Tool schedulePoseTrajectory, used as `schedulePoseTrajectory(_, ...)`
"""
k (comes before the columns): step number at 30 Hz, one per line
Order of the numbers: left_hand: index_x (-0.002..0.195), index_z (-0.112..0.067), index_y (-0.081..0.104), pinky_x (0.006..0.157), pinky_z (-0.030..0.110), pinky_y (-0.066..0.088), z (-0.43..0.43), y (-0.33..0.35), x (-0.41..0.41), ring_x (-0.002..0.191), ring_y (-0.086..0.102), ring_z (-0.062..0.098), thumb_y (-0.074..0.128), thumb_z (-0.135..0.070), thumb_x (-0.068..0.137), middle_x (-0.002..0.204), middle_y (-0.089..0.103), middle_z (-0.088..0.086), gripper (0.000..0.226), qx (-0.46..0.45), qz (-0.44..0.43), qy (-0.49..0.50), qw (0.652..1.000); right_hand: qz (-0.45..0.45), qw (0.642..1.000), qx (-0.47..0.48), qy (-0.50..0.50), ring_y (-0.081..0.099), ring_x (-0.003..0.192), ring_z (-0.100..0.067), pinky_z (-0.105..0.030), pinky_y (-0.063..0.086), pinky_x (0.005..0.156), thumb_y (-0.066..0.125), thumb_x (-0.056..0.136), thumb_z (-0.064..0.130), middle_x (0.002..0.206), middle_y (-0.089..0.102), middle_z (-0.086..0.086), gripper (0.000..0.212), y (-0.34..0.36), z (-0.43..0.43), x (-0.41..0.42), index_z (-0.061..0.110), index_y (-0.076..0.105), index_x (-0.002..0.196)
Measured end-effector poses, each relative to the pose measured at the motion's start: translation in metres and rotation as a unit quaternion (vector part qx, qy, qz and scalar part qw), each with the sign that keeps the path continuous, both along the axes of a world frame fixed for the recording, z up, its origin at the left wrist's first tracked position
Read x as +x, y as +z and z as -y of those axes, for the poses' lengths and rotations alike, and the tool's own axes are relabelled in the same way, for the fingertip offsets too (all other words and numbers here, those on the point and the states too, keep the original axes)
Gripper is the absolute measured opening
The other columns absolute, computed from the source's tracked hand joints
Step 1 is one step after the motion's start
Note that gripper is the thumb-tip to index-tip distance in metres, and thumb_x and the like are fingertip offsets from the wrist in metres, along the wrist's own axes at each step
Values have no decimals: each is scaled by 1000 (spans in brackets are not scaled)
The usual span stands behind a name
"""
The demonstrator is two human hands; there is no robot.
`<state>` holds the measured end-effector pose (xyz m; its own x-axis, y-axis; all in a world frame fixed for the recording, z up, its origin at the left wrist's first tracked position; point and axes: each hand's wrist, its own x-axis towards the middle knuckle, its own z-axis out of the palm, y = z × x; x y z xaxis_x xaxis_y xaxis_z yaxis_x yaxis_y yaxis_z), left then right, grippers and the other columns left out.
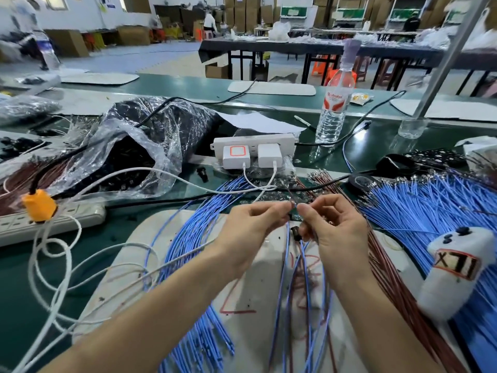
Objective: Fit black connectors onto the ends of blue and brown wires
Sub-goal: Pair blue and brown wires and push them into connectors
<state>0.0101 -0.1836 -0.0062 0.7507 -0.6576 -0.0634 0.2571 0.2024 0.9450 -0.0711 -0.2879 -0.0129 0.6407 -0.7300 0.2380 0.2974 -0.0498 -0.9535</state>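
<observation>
Pinching wire ends, left hand and right hand mostly hide them.

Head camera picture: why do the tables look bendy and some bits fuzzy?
Head view: the wide lens bows the green table; the back room blurs; the plastic bag glares; the blue wires below the left hand and right hand smear.

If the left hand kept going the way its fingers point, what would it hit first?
Probably the fingertips of the right hand, close opposite it, where both hands pinch thin blue and brown wires; depth is unclear.
</observation>
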Motion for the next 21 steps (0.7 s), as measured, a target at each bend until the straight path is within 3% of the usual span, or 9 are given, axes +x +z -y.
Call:
schedulePoseTrajectory(3, 70, -12, 76, 79, 21, 52, 18, 3, -5, 80, 65, 14, 71, -15, 67, 78, 72, 5, 6, -44, -21, 17, 999, 10, 1000, 23, 15, 53, 42, -11, -18, 44, 45, 70, 80, 2, 51, 59, 0, 16, 3, 4, -2, 8, 55, 75)
schedulePoseTrajectory(5, 66, -14, 76, 80, 22, 52, 22, 5, -5, 79, 64, 16, 70, -5, 74, 77, 72, 5, 13, -43, -5, 27, 999, 8, 999, 37, 24, 54, 43, -12, -19, 45, 44, 71, 78, 5, 56, 63, -2, 11, 4, 6, -2, 9, 61, 76)
schedulePoseTrajectory(8, 67, -14, 74, 68, 16, 51, 23, 7, -1, 69, 65, 8, 69, 2, 79, 72, 71, -1, 21, -38, 41, 44, 997, -12, 999, 28, 31, 55, 45, -13, -24, 49, 46, 70, 82, 6, 62, 66, -1, 5, 4, 7, -2, 9, 67, 78)
schedulePoseTrajectory(13, 77, -10, 72, 71, 17, 49, 22, 9, 5, 72, 64, 9, 69, -2, 80, 76, 72, 2, 9, -48, 43, 66, 996, -26, 997, 38, 58, 57, 46, -16, -24, 50, 47, 64, 86, 4, 62, 62, 1, 16, 4, 2, -1, 14, 70, 75)
schedulePoseTrajectory(16, 75, -10, 73, 70, 16, 50, 22, 11, 6, 70, 63, 8, 73, -8, 72, 75, 71, 3, 4, -56, 26, 68, 996, -37, 996, 43, 69, 57, 45, -15, -23, 49, 45, 65, 86, 7, 61, 60, 0, 10, 3, 1, -1, 10, 68, 78)
schedulePoseTrajectory(18, 70, -12, 74, 75, 20, 53, 21, 12, 4, 71, 64, 12, 75, -16, 61, 73, 71, 4, 10, -49, 23, 48, 997, -36, 996, 36, 71, 57, 46, -15, -23, 49, 45, 67, 85, 9, 61, 61, -2, 7, 2, 2, -1, 8, 68, 78)
schedulePoseTrajectory(21, 75, -7, 71, 73, 21, 52, 21, 16, 2, 67, 63, 13, 73, -15, 62, 68, 70, 3, 15, -22, 29, 29, 999, -43, 996, 9, 80, 58, 48, -15, -23, 49, 47, 67, 85, 9, 64, 64, -5, 6, 2, 4, -3, 6, 71, 82)
